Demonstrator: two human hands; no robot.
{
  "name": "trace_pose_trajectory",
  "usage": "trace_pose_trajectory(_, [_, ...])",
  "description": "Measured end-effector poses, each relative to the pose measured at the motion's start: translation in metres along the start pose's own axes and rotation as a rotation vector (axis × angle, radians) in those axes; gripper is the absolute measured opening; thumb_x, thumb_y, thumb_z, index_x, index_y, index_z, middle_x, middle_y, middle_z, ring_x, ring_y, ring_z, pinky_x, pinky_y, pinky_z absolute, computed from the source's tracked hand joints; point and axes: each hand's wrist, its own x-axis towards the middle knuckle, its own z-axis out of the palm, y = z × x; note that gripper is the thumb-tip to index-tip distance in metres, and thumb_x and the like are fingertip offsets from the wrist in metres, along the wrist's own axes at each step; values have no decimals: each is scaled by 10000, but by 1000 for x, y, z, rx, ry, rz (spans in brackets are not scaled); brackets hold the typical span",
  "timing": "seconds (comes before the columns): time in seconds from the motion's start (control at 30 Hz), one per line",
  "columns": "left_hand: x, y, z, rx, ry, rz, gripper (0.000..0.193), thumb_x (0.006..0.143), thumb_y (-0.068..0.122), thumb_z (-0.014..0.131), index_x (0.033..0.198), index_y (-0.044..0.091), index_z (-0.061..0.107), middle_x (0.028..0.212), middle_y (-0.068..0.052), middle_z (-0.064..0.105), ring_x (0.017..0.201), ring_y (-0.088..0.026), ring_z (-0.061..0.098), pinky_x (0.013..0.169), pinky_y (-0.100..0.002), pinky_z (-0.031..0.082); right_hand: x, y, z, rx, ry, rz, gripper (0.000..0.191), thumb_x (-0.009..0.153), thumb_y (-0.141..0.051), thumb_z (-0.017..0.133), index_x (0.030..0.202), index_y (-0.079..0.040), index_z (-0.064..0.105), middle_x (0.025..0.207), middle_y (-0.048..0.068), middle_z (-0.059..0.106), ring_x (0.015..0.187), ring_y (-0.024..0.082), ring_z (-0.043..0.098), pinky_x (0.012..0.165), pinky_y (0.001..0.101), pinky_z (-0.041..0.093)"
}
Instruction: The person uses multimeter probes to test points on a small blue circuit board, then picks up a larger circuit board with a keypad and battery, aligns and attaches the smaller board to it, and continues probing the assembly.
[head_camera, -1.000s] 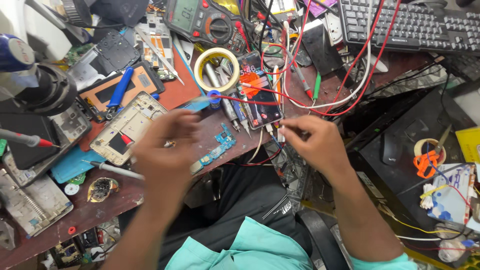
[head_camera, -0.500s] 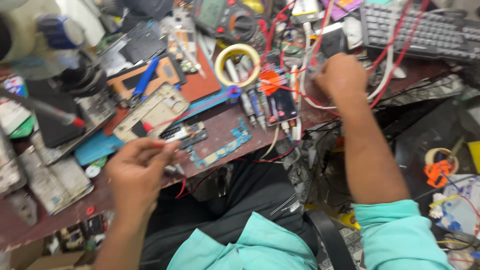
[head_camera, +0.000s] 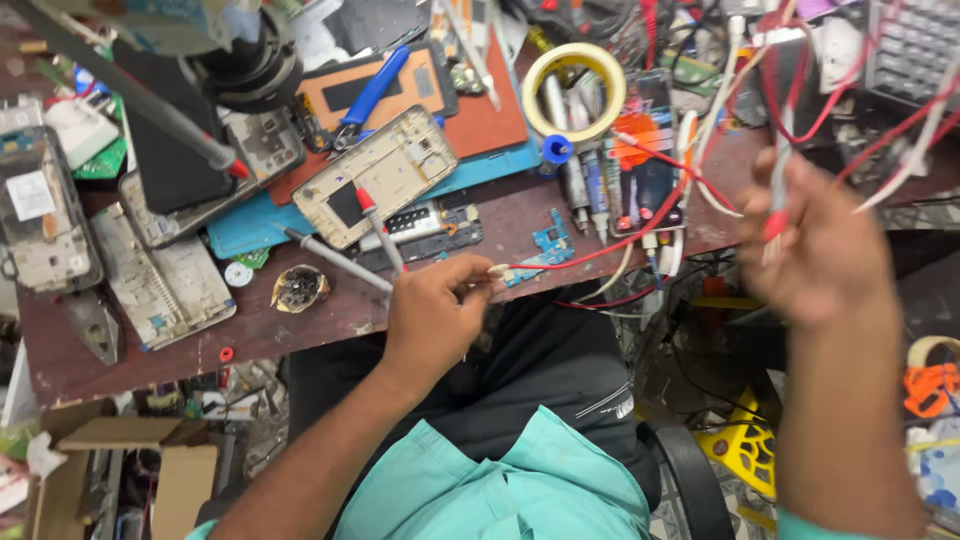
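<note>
In the head view, the left hand (head_camera: 432, 312) is seen at the bench edge, its fingers pinched narrowly on the end of a red wire (head_camera: 590, 258) that runs off toward two o'clock. The right hand (head_camera: 822, 252), blurred, is raised at three o'clock and closed around a red-tipped probe (head_camera: 775, 215). A small blue circuit board (head_camera: 540, 250) lies just beside the wire. A tape roll (head_camera: 573, 92) sits at twelve o'clock, a phone frame (head_camera: 375, 175) at eleven.

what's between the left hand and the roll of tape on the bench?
Head view: between left hand and tape roll lie a red wire and a small blue circuit board.
</note>
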Motion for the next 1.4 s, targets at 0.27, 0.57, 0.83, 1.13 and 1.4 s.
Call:
trace_pose_trajectory(0.27, [-9,-12,-7,178,-11,317,85,856,59,746,929,90,713,762,-94,675,732,-303,661,642,-434,499,-26,146,-18,-36,-262,9,259,1004,-28,688,1123,-127,479,1120,241,682,939,353,731,792,419,602])
trace_pose_trajectory(0.57, [-6,-16,-13,309,-57,635,119,807,-2,743,893,42,675,772,-65,615,748,-257,609,675,-403,504,-12,165,-1,-348,13,-443,327,1017,81,627,1172,-92,398,1162,250,664,1019,297,725,918,406,636])
trace_pose_trajectory(0.83, [-4,-16,-8,380,-74,766,101,825,30,735,901,61,677,931,-64,685,795,-211,612,671,-367,487,-2,170,11,-838,-24,-603,456,998,145,636,1133,-74,260,1188,287,684,1032,253,739,901,339,650])
trace_pose_trajectory(1.13, [-3,-16,-11,439,-203,774,131,791,123,709,916,104,671,798,0,580,734,-195,559,620,-358,408,-1,165,17,-987,71,-462,386,986,92,661,1123,4,311,1046,201,741,835,183,753,766,284,659])
trace_pose_trajectory(1.4, [-4,-16,-8,440,-198,752,96,854,142,732,924,121,670,800,15,574,736,-181,555,616,-352,402,3,167,18,-912,60,-429,417,980,89,662,1080,-10,269,1041,185,736,848,167,756,759,278,669])
